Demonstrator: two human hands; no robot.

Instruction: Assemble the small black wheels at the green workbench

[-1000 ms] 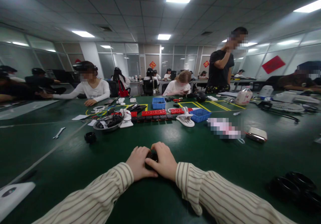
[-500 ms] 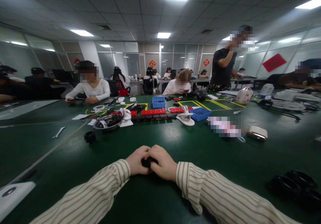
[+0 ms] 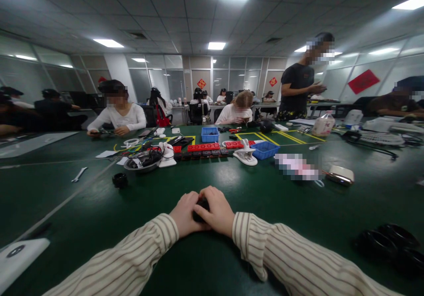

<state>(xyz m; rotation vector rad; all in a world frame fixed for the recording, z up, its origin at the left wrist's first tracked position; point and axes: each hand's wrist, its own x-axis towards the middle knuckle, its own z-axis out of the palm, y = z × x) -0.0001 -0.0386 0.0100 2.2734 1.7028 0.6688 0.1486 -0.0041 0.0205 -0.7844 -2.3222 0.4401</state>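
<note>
Head view: two bare hands in striped sleeves meet low at the centre of a dark green worktop (image 3: 99, 207). The left hand (image 3: 186, 214) and the right hand (image 3: 217, 211) press together, knuckles touching, and both close their grip around a small black object (image 3: 201, 206) that shows only as a dark patch between the fingers; its shape cannot be told. The object sits just above the worktop, cupped inside the joined hands. Ahead of the left hand and off to its left lies a small black round part (image 3: 119, 180), well apart from the hands, with a wrench (image 3: 78, 174) farther left still. Farther ahead stands a metal bowl (image 3: 143, 162) full of dark parts, then a row of red power strips (image 3: 202, 147), a white clamp-like holder (image 3: 245, 155) and two blue bins (image 3: 264, 150). Ahead of the right hand and to its right rests a white and brown case (image 3: 339, 175). Near the right forearm, at the right edge, lie black ring-shaped parts (image 3: 387, 243). Beside the left sleeve, at the left edge, sits a white flat device (image 3: 20, 258). Other people sit along the far side of the worktop, and one person in a black shirt (image 3: 298, 88) stands beyond it.
</note>
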